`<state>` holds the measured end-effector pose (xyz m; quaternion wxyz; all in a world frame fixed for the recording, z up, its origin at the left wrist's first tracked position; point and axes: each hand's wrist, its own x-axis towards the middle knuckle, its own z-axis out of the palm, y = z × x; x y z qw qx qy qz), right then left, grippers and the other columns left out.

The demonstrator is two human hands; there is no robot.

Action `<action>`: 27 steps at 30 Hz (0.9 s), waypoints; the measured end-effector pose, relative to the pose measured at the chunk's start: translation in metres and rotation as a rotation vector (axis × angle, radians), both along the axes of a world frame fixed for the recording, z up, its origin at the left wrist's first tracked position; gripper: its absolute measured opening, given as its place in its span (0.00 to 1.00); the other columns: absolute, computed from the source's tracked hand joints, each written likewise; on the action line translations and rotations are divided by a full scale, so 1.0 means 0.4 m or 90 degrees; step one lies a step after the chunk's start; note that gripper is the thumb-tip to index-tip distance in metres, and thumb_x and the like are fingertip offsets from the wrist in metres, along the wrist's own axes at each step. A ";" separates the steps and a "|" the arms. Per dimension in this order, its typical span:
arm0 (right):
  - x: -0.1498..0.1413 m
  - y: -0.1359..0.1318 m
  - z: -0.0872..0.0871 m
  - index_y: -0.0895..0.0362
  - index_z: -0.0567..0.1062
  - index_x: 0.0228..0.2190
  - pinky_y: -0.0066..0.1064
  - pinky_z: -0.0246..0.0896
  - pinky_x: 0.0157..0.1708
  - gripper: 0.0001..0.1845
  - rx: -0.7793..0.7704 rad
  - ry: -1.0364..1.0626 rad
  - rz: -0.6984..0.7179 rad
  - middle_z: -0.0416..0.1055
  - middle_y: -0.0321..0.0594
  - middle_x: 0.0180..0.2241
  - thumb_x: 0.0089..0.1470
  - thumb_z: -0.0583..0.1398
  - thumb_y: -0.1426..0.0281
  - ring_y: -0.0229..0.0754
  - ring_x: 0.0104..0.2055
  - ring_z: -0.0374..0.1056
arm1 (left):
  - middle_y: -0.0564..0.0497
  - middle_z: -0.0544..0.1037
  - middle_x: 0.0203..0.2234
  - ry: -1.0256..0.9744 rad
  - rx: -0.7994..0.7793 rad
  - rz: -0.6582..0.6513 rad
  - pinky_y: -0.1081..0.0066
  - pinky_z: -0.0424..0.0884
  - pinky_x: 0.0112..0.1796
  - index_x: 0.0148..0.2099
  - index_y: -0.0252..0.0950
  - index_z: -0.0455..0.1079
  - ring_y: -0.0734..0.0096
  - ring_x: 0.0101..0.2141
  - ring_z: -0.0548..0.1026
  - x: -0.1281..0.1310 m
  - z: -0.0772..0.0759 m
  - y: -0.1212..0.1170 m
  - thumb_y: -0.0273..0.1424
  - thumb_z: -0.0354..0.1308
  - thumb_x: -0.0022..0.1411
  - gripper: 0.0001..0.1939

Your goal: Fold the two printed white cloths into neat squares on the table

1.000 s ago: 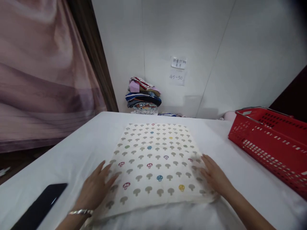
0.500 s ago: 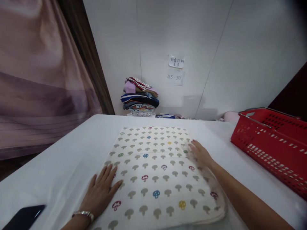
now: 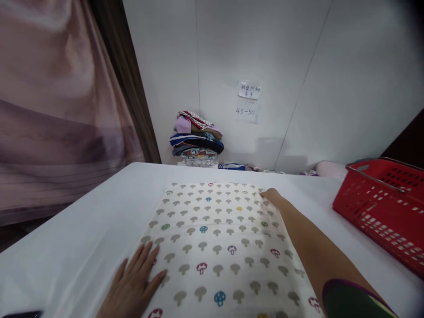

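A folded cream cloth (image 3: 218,234) printed with grey and coloured mushrooms lies on the white table in front of me. My left hand (image 3: 135,280) rests open on its near left edge, fingers spread and pointing away from me. Along the right side my right arm stretches forward, and my right hand (image 3: 272,195) is closed at the cloth's far right corner. Its thumb side shows over the edge; the other fingers are mostly hidden.
A red plastic basket (image 3: 380,207) stands at the table's right side. Beyond the far edge is a stack of folded fabrics (image 3: 198,137) by the wall. A pink curtain (image 3: 59,110) hangs at left. A dark phone (image 3: 24,314) barely shows at bottom left.
My right hand has slid forward along the cloth's right edge to the far corner and closed there. My left hand stays on the left edge. The view has shifted forward, pushing the phone nearly out of frame.
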<state>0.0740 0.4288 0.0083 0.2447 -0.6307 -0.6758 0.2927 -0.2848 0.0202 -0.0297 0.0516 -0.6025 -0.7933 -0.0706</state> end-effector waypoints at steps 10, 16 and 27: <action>-0.048 -0.160 0.006 0.55 0.69 0.36 0.30 0.56 0.38 0.10 0.229 -0.156 0.220 0.70 0.41 0.39 0.48 0.56 0.69 0.43 0.40 0.63 | 0.48 0.52 0.62 0.026 -0.016 0.003 0.51 0.51 0.57 0.63 0.39 0.53 0.56 0.62 0.50 0.016 0.016 0.005 0.49 0.43 0.59 0.34; -0.047 -0.232 -0.021 0.56 0.73 0.39 0.36 0.56 0.47 0.14 0.382 -0.260 0.461 0.67 0.46 0.46 0.55 0.53 0.64 0.46 0.48 0.61 | 0.48 0.51 0.63 0.015 -0.052 0.023 0.50 0.48 0.58 0.64 0.38 0.52 0.57 0.62 0.48 0.023 0.023 0.009 0.48 0.41 0.60 0.34; -0.057 -0.192 0.017 0.57 0.72 0.42 0.29 0.57 0.37 0.16 0.229 -0.136 0.235 0.67 0.42 0.41 0.52 0.54 0.66 0.40 0.38 0.64 | 0.47 0.51 0.63 0.013 -0.049 0.026 0.49 0.49 0.58 0.64 0.37 0.52 0.57 0.62 0.47 0.024 0.025 0.007 0.49 0.41 0.59 0.35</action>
